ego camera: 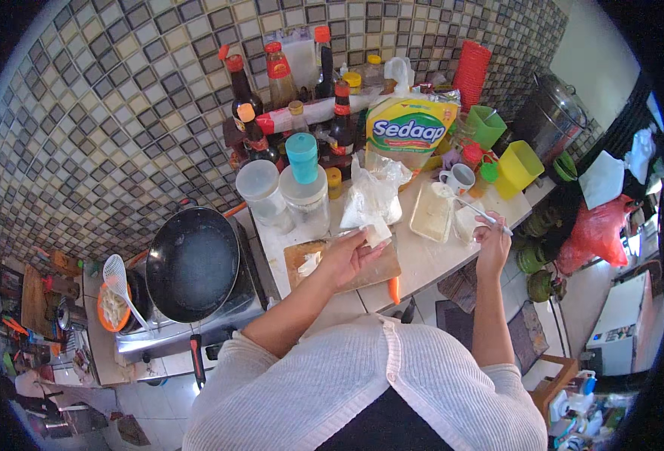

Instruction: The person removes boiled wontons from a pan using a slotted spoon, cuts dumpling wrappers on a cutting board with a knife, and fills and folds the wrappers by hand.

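Note:
My left hand [346, 258] holds a small white piece [378, 233], perhaps a wrapper sheet, above a wooden cutting board [385, 270]. More white pieces [310, 263] lie on the board's left part. In my right hand [492, 234] is the handle of a long-handled spoon [478, 213], its head over a pale rectangular tray [431, 211]. A grey-white mug [458, 178] stands just behind the tray. Between the hands, at the back, sits an open plastic bag of white contents [372, 200]. An orange carrot [394, 290] lies at the board's front right edge.
To the left, a black frying pan [192, 265] rests on the stove [165, 331]. Beyond it, a white slotted spoon [115, 273] leans over an orange bowl [104, 315]. Clear jars [303, 206], sauce bottles [341, 124] and a cooking-oil pouch [406, 129] line the back. A yellow container [519, 168] stands at right.

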Motion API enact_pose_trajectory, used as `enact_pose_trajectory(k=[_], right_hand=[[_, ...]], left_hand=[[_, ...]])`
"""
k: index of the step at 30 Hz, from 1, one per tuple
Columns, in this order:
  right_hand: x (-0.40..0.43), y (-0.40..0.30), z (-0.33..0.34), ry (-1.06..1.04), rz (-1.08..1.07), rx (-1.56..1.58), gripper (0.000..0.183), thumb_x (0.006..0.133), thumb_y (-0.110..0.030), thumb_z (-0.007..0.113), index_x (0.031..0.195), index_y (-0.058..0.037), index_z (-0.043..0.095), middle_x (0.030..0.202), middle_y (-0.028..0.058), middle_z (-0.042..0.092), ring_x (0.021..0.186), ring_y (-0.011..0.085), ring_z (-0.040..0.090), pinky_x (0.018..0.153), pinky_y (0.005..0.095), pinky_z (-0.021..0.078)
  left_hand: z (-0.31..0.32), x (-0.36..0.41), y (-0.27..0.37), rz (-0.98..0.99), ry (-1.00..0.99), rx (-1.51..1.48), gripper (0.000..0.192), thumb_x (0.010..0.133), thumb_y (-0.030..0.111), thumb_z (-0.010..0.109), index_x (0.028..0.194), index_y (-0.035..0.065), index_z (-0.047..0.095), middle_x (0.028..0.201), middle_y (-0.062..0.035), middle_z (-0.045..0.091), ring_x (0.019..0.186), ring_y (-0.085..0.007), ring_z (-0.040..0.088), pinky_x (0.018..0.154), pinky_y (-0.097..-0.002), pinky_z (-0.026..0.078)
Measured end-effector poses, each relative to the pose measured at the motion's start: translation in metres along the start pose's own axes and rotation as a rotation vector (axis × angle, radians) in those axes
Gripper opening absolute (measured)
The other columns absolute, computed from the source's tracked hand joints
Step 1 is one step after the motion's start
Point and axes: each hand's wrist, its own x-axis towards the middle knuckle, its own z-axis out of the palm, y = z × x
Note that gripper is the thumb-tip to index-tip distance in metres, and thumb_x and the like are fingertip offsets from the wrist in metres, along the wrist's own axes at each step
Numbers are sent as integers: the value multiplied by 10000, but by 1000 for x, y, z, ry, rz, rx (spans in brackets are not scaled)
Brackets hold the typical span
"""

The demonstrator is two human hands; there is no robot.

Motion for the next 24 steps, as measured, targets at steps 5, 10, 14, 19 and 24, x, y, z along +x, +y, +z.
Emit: enact_pose_trajectory(k=[5, 10, 14, 19, 24], right_hand=[[-15, -21, 16, -157, 121, 455, 371, 1009, -355, 424, 1106, -20, 553, 970, 78, 655, 686, 143, 544, 621, 257, 404], [-29, -31, 29, -373, 401, 786, 274, 1005, -319, 422, 1044, -92, 570, 970, 92, 664, 719, 168, 563, 684, 329, 426], [-34, -36, 34, -457, 437, 873, 226, 988, -271, 429, 997, -92, 566, 970, 98, 666, 720, 179, 565, 703, 335, 427], [-34, -28, 34, -460, 481, 903, 188, 962, -231, 422, 966, -93, 549, 956, 108, 665, 739, 203, 565, 720, 357, 423], [-33, -29, 36, -402, 473, 850, 133, 937, -191, 461, 905, -81, 529, 850, 42, 618, 857, 189, 590, 694, 321, 422]], left_hand=[[26, 2, 7, -111, -112, -82, 124, 951, 109, 474, 1001, 0, 504, 1042, -145, 592, 1109, -348, 595, 911, -374, 547], [56, -17, 24, -112, -199, -70, 125, 933, 115, 506, 998, 8, 501, 1038, -150, 593, 1154, -359, 565, 950, -402, 522], [78, -39, 38, -86, -235, -90, 186, 936, 134, 527, 1060, 1, 489, 1064, -154, 587, 1177, -383, 543, 946, -432, 522], [76, -48, 46, -90, -249, -143, 187, 934, 116, 526, 1072, -1, 477, 1098, -170, 582, 1183, -398, 533, 943, -457, 523], [71, -48, 46, -85, -237, -181, 151, 934, 101, 522, 1042, 2, 484, 1080, -169, 585, 1175, -405, 536, 945, -465, 522]])
